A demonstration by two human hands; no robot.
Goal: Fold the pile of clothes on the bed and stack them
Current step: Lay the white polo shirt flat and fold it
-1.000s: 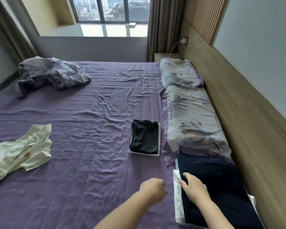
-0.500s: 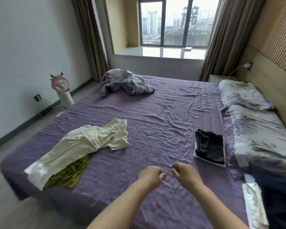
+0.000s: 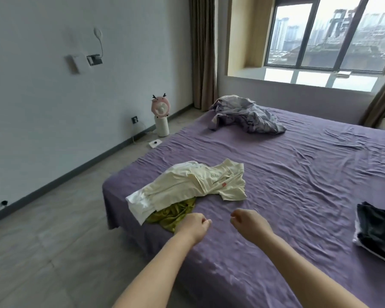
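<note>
The pile of clothes (image 3: 187, 192) lay near the bed's (image 3: 298, 174) foot corner, just ahead and to the left of both hands: a cream shirt (image 3: 200, 181) crumpled on top, an olive-green garment (image 3: 173, 215) poking out beneath its near edge. The left hand (image 3: 195, 225) hovered just beside the green cloth, fingers loosely curled and grasping nothing. The right hand (image 3: 249, 223) hung a little to its right over bare purple sheet, likewise loosely curled and empty.

The step in hand looked to be reaching for the next garment. To do it well, the cream shirt would best be taken first, since it lay on top; pinching it at the shoulders or hem with both hands, lifting it clear of the green piece and spreading it flat on the open sheet to the right of the hands would give room to fold. Dragging it might pull the green garment toward the bed's edge and onto the floor.

Far to the right of the hands sat a folded dark garment (image 3: 378, 230) on something white, the likely stack. Well beyond the pile lay a rumpled greyish-lilac heap of cloth (image 3: 247, 115). On the floor by the wall stood a small pink fan (image 3: 161, 114). Nothing stood between the hands and the pile.
</note>
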